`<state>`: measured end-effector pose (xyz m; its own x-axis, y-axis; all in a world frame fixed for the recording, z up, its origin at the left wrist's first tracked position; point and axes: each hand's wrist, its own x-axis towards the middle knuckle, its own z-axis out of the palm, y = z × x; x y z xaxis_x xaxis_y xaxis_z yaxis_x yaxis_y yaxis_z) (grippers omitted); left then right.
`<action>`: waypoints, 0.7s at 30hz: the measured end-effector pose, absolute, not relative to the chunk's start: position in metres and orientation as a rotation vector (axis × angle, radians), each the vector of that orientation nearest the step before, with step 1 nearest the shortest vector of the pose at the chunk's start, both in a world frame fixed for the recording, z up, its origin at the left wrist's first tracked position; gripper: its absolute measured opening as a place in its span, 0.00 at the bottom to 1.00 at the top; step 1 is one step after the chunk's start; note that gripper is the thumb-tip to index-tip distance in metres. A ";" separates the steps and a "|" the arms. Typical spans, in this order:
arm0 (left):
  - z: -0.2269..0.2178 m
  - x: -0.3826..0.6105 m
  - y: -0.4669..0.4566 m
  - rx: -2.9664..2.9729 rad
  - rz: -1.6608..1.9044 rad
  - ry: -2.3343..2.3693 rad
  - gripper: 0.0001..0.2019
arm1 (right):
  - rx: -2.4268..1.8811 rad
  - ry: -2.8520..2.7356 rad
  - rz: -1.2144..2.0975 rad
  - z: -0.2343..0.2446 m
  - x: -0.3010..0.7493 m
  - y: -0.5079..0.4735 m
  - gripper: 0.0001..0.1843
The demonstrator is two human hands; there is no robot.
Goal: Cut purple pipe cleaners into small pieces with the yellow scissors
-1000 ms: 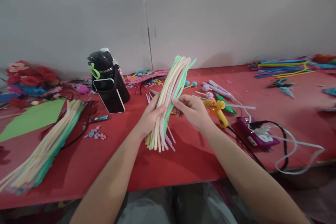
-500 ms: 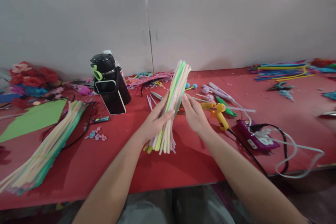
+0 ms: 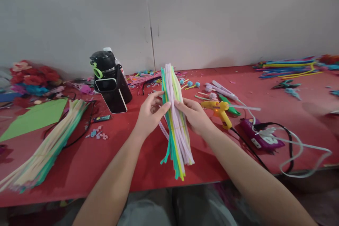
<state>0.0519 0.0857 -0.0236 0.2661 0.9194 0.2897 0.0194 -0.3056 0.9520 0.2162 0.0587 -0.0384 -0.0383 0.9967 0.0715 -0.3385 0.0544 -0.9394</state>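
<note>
A bundle of pipe cleaners (image 3: 177,123) in lilac, teal, yellow and cream stands nearly upright between my hands above the red table. My left hand (image 3: 152,111) grips its left side, thumb on the front and fingers curled toward the back. From the right, my right hand (image 3: 194,114) holds the same bundle with the thumb pressed on the lilac stems; its other fingers are partly hidden behind. A thin band seems to circle the bundle below my thumbs. To the left lies a second, longer pipe cleaner bundle (image 3: 50,144), cream and teal.
A yellow hot glue gun (image 3: 218,111) and a purple power strip (image 3: 261,136) with looping cables sit at right. A black bottle (image 3: 104,63) stands behind a phone (image 3: 113,99) at left. Green paper (image 3: 34,118), pliers (image 3: 287,84) and colourful stems (image 3: 287,69) lie farther out.
The held bundle has turned, so lilac and teal stems now face me instead of cream and green ones. It leans the other way, and my left hand has shifted slightly left.
</note>
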 end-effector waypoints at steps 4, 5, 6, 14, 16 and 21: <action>-0.028 0.052 0.090 1.506 1.285 1.020 0.27 | -0.906 -1.090 1.323 -0.043 0.207 0.056 0.19; -0.028 0.052 0.090 1.514 1.244 1.025 0.27 | -0.918 -1.115 1.294 -0.045 0.204 0.055 0.18; -0.028 0.052 0.089 1.536 1.186 1.020 0.25 | -0.929 -1.139 1.261 -0.046 0.203 0.055 0.17; -0.026 0.047 0.095 1.264 1.146 0.981 0.09 | -0.872 -0.952 1.410 -0.042 0.206 0.056 0.17; -0.026 0.045 0.098 1.158 1.147 0.944 0.09 | -0.841 -0.859 1.492 -0.039 0.209 0.057 0.16; -0.020 0.039 0.097 1.109 1.008 0.847 0.15 | -0.863 -0.741 1.553 -0.035 0.213 0.059 0.11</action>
<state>0.0386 0.0973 -0.0203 0.3274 0.9434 -0.0522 -0.2144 0.1280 0.9683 0.2133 0.0591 -0.0346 -0.0765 0.9891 -0.1259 -0.5242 -0.1473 -0.8388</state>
